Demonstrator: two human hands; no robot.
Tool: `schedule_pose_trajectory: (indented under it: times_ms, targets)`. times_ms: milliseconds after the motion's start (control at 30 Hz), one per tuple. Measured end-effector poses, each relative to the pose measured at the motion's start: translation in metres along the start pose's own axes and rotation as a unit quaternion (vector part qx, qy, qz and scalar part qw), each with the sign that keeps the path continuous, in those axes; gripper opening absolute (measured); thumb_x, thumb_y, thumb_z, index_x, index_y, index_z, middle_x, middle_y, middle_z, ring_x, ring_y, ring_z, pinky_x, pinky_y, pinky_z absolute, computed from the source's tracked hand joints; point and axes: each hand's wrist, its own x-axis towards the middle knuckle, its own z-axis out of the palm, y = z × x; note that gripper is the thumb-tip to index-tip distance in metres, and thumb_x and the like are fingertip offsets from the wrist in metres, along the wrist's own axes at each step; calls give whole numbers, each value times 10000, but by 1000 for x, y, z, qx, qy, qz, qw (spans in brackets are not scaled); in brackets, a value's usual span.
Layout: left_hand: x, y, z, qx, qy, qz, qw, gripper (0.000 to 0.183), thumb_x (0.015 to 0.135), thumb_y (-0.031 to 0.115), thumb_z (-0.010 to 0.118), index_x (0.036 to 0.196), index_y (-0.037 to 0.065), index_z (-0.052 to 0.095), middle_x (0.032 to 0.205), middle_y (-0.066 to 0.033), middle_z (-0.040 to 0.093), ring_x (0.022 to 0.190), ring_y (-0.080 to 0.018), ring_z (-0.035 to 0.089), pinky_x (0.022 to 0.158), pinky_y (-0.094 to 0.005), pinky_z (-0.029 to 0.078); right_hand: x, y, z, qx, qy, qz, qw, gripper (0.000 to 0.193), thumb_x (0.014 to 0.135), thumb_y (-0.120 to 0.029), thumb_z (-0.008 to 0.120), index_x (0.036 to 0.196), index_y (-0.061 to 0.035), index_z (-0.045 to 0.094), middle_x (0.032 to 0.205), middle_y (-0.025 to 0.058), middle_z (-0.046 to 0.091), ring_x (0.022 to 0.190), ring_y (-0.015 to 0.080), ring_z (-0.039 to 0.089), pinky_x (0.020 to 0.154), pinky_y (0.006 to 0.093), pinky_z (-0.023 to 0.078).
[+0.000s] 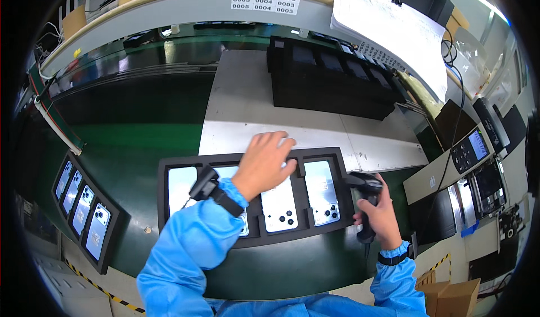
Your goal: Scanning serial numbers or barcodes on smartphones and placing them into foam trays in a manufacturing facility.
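A black foam tray lies in front of me, with several light-blue phones seated in its slots, camera ends toward me. My left hand is over the tray, fingers spread, at the upper end of the third phone; whether they touch it I cannot tell. My left sleeve and a black wrist device cover much of the second phone. To the tray's right, my right hand grips a black handheld barcode scanner, its head near the rightmost phone.
Another tray of phones lies at the left on the green bench. Black trays are stacked on a white board behind. A label printer with a hanging cable stands right. Clipped papers hang above.
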Motion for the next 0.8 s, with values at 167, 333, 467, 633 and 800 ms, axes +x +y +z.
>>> schedule_pose_trajectory:
  times_ms: [167,333,467,633,800]
  targets:
    - [-33,-18,-11,22,1,-18,1000,360,837,195,691,1154,42,613,1223,-146,584,1156,-344,544,1009,-442,412,-21,-18,80,-53,-170,-1,984,924,866,26,623,1590,-167,82,1225,192,600,748,204,674,626,340,565]
    - [-30,-3,-2,-18,24,10,1000,358,836,204,687,1152,49,617,1236,-156,588,1147,-355,554,1000,-445,431,-27,-7,102,-110,-160,-74,978,824,881,-5,619,1544,-188,165,1147,171,603,898,269,601,757,356,480]
    - [-37,-12,10,-12,7,-14,1000,407,813,208,689,1195,81,630,1308,-178,576,1223,-379,535,1038,-482,413,-23,-4,95,-146,-147,-130,970,826,867,-37,639,1544,-132,174,1207,274,626,1113,434,635,972,447,475]
    - [-32,-3,-1,-22,-40,-27,999,407,814,173,662,1194,37,610,1358,-210,527,1248,-414,497,1071,-486,384,-14,9,34,-230,25,-209,950,845,829,-55,657,1540,-141,206,1105,309,648,1010,500,629,888,519,485]
    - [-32,0,8,7,-44,-9,999,434,808,194,702,1205,42,611,1358,-212,515,1245,-427,472,1064,-519,364,5,53,-35,-312,129,-87,937,819,823,-90,666,1528,-175,259,1032,281,667,973,484,649,860,501,508]
